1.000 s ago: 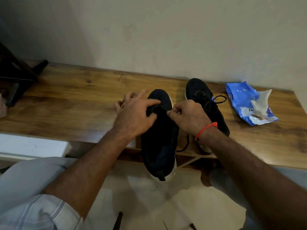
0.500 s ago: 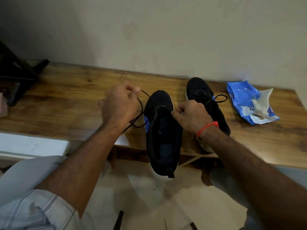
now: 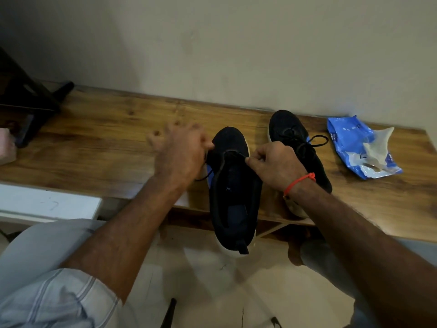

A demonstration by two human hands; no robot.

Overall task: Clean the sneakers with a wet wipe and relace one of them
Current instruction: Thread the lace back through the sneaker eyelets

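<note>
Black sneaker [image 3: 234, 192] lies on the wooden bench [image 3: 106, 147], heel overhanging the front edge. Right hand [image 3: 276, 166] pinches the lace [image 3: 233, 153] at its throat. Left hand [image 3: 179, 155] is blurred; grip cannot be determined. Second sneaker [image 3: 295, 143] and wipe packet [image 3: 354, 147] lie to the right.

The near sneaker [image 3: 233, 185] lies on the tabletop [image 3: 106, 143], its toe toward the wall [image 3: 236, 48] and its heel past the tabletop's front edge. Left of this sneaker, at its toe, is the left hand [image 3: 182, 155]; right of its tongue is the right hand [image 3: 276, 164], pinching the lace [image 3: 230, 153]. The second sneaker [image 3: 295, 143] stands just right of it, nearer the wall. The wipes packet [image 3: 359, 147] lies further right. Far left of the near sneaker stands a stand [image 3: 28, 100].
</note>
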